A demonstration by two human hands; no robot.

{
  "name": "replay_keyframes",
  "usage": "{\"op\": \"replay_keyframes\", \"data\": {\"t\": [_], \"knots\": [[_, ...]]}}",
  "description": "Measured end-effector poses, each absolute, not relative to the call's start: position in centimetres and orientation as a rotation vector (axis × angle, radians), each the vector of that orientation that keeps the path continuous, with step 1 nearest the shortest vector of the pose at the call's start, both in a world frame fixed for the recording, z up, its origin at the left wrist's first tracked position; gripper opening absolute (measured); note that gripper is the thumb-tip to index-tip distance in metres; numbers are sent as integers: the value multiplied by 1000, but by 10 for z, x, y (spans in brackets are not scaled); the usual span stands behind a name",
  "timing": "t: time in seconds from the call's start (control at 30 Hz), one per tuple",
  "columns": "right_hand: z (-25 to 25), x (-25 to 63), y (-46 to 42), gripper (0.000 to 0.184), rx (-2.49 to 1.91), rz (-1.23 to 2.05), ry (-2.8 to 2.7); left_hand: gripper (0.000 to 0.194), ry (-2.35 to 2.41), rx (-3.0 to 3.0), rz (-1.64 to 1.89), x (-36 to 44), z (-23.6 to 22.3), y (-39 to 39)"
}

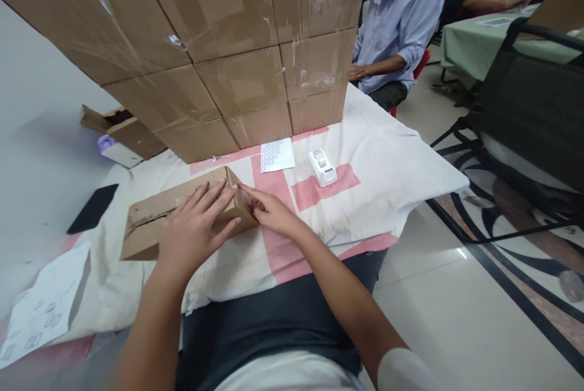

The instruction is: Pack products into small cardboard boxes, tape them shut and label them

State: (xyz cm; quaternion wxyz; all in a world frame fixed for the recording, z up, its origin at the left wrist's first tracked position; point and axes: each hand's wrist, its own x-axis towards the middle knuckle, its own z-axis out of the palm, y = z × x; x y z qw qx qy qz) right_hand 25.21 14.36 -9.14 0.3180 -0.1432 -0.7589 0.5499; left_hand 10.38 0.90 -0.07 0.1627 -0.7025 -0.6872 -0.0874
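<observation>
A small closed cardboard box [159, 202] lies on the cloth in front of me, with a torn, rough seam along its top. My left hand [194, 230] rests flat across the box top, fingers spread. At the box's right end, my right hand [274, 213] has its index finger along the edge and its other fingers curled in. Something shiny and clear shows by those fingertips; what they pinch is hidden. To the right, a white tape dispenser [322, 169] stands on the cloth near a printed sheet [277, 155].
A tall taped cardboard panel [237, 56] stands across the table's back. An open carton [137, 135] sits behind at left, a black phone-like slab [93, 208] and paper [48, 300] nearer. A person in a light shirt [401, 20] sits beyond; a dark chair [524, 99] stands right.
</observation>
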Motion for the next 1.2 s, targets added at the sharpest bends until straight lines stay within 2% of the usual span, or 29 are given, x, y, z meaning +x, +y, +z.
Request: {"op": "replay_keyframes", "data": {"t": [0.1,0.33,0.63,0.83,1.0,1.2], "knots": [[-90,251,145,71,-414,1370,-1995,59,-1939,-2043,-269,101,0,6],[-86,253,151,41,-460,1175,-2020,61,-1855,-2126,-272,93,-2,-3],[-84,260,148,42,-439,1008,-2170,65,-1861,-2128,-281,94,0,-5],[-82,261,152,47,-433,1045,-2214,66,-1862,-2133,-304,94,0,-5],[-82,258,151,32,-404,1133,-2203,64,-1871,-2151,-321,93,2,-6],[-83,250,150,26,-368,1482,-1919,63,-1876,-2165,-325,91,2,-7]]}}
